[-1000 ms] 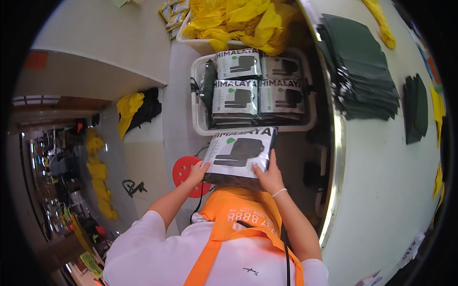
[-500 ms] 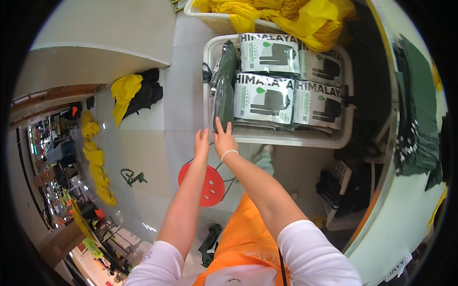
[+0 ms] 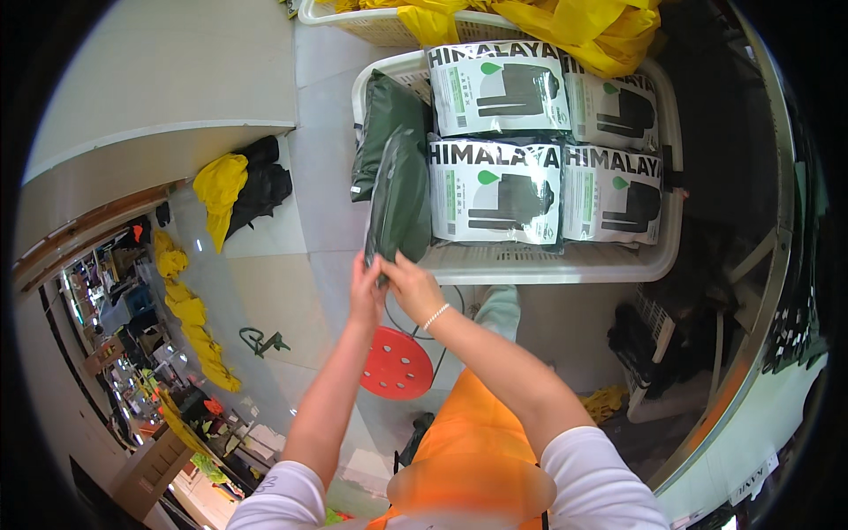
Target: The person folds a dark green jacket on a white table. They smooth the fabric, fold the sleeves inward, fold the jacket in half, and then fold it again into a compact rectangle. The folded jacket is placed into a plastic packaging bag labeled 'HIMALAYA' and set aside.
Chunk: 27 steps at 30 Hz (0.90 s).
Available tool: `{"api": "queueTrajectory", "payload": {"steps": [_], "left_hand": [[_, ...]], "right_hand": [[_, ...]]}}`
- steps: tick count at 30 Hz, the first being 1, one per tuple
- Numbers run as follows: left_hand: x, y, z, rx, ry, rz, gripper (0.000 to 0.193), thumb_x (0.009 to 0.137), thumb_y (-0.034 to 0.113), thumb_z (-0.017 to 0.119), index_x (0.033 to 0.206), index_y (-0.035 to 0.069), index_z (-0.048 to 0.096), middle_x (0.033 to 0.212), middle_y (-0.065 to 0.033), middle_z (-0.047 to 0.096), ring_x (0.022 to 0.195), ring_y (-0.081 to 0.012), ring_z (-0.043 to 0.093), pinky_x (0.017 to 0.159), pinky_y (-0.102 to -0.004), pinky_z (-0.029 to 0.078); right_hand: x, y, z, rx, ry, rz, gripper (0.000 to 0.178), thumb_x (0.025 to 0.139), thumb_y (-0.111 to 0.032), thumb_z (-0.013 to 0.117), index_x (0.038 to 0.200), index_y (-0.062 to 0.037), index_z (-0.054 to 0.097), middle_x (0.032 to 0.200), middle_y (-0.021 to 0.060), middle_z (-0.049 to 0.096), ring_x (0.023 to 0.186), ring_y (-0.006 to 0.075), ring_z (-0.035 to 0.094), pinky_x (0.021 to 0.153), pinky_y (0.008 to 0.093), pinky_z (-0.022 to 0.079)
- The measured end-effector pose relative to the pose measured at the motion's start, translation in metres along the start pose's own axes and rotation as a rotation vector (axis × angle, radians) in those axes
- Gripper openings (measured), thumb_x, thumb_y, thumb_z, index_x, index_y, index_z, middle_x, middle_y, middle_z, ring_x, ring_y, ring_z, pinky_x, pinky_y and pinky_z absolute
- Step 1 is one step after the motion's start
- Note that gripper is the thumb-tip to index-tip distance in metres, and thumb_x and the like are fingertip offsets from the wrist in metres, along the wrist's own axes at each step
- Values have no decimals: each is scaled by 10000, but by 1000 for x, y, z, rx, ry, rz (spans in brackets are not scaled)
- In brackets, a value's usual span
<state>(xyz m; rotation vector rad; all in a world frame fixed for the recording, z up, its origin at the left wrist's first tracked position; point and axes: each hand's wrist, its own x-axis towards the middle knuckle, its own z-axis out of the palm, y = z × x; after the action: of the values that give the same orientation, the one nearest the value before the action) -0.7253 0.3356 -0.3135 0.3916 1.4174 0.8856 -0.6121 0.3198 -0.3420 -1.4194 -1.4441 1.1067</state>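
Note:
A dark green folded garment in a clear bag (image 3: 404, 199) leans on the left end of a white plastic basket (image 3: 565, 268). My left hand (image 3: 365, 287) and my right hand (image 3: 412, 287) meet at its near end, both closed with fingertips pinching the bag's edge. Just beyond it, a second green packaged garment (image 3: 380, 115) lies along the basket's left rim. To the right, several flat packs with white printed fronts (image 3: 496, 194) stand in two rows inside the basket. The bagged garment's underside is hidden.
Behind stands another basket (image 3: 371, 28) heaped with yellow cloth (image 3: 583, 31). A red round stool (image 3: 397, 362) is below my hands. On the left floor lie a yellow and black cloth pile (image 3: 234, 194) and a dark green strap (image 3: 263, 342). A table edge (image 3: 733, 397) curves along the right.
Both hands have come together and closed on the near end of the bagged garment. It now shows more of its broad face, and the second green pack beyond it is more exposed.

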Motion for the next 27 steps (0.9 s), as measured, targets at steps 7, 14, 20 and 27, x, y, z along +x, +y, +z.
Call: {"api": "queueTrajectory", "payload": {"steps": [7, 14, 20, 27], "left_hand": [[64, -44, -48, 1055, 13, 179, 907, 608, -11, 626, 1410, -18, 204, 1439, -231, 273, 1346, -329, 277, 1083, -375, 260], [164, 7, -29, 1158, 329, 427, 924, 663, 196, 732, 1396, -45, 224, 1410, -266, 298, 1292, -376, 342, 1057, -381, 304], [225, 52, -23, 1406, 198, 85, 626, 692, 388, 741, 1112, -43, 572, 972, -224, 638, 913, -362, 625, 783, -412, 486], [168, 188, 90, 1765, 203, 721, 390, 726, 371, 695, 968, 70, 636, 737, -167, 648, 758, -355, 634, 663, -429, 491]], "right_hand": [[-54, 61, 26, -131, -511, 523, 291, 711, -184, 732, 971, -116, 619, 1111, 201, 575, 1044, 350, 556, 877, 403, 468], [41, 14, 4, -123, -47, 634, 1074, 646, -195, 810, 1415, -57, 74, 1429, 345, 178, 1167, 457, 460, 903, 428, 462], [14, 26, 5, 137, -180, 741, 1137, 710, -120, 731, 1443, -126, -138, 1431, 298, 245, 1100, 433, 523, 885, 428, 470], [-5, 39, -9, 54, -225, 717, 968, 763, -71, 653, 1450, -42, -30, 948, 278, 618, 842, 436, 604, 762, 465, 481]]}}
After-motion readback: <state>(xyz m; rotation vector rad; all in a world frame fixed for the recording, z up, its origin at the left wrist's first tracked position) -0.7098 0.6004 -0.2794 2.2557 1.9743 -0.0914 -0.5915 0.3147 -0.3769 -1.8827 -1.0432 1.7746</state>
